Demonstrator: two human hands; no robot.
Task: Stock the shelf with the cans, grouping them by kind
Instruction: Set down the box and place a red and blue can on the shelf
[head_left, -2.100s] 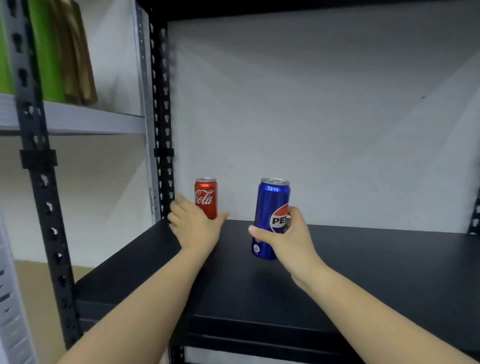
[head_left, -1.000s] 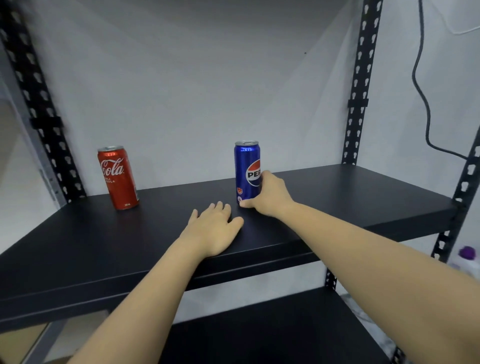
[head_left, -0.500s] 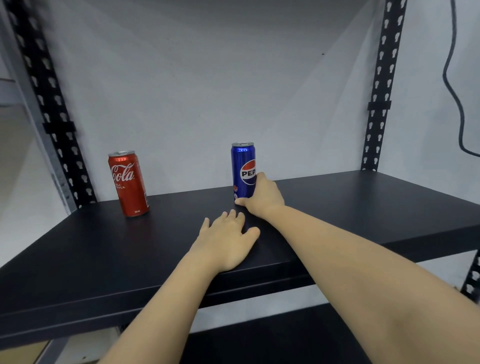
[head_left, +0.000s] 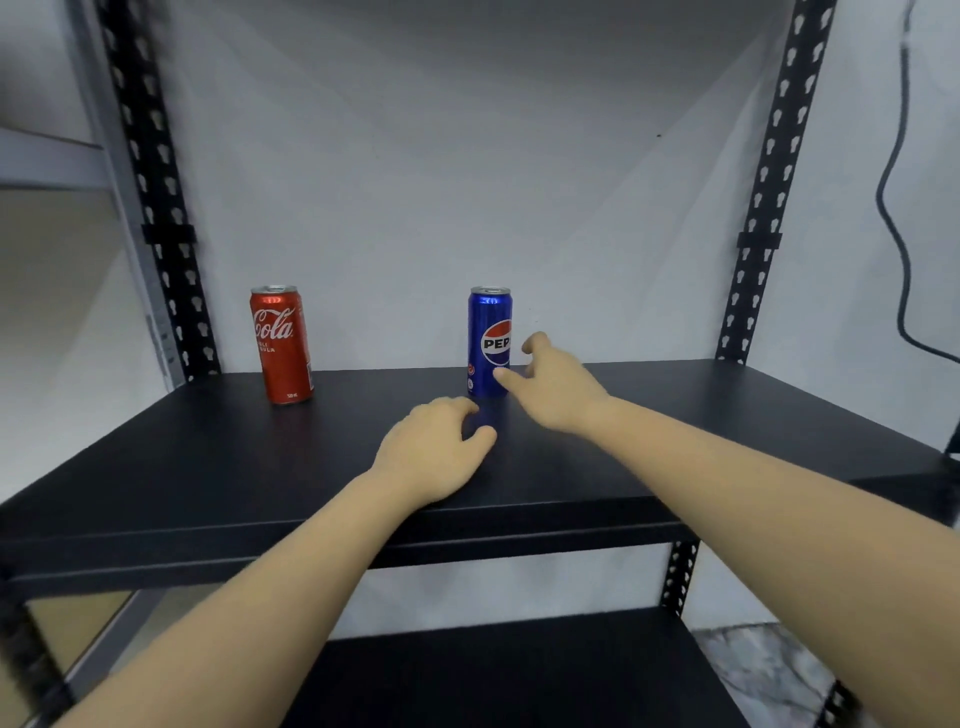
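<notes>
Two cans stand shelved; right hand, fingers spread, lets go beside the Pepsi can; next, fetch more.

The right hand has let go of the Pepsi can, fingers spread beside it; the left hand's fingers have curled.

Left hand lies palm down; right hand reaches forward, fingers spread
</notes>
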